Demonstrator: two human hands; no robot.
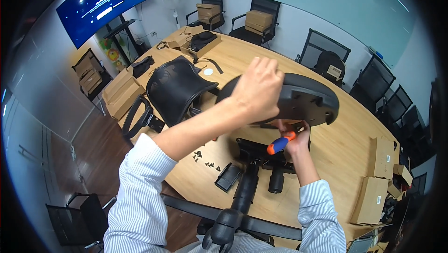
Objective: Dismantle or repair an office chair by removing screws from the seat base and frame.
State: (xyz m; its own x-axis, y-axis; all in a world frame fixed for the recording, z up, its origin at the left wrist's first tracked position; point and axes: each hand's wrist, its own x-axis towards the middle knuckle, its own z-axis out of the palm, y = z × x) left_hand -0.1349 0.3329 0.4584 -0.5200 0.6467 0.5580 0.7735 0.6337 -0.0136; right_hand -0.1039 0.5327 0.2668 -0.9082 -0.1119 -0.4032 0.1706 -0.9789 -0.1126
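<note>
Because the dark chair base sits nearest, its column points away over the tabletop and ends at the black seat mechanism, an arrangement that probably puts that mechanism within easy reach. A small black tray and loose dark fasteners lie left of the column, likely handy for picking up. Above the mechanism hangs the black seat, tilted so that part of its underside shows. The right hand is beneath it, its grip closed around an orange-and-blue screwdriver, perhaps to spare setting the tool down; whether its fingers also touch the seat, I cannot tell. The left hand has its grip curled on the seat's edge, apparently bearing its weight. Farther left, the mesh backrest and a loop-shaped armrest lie aside, seemingly to leave working room. Beyond the tabletop, 2 chairs by the wall carry cartons.
</note>
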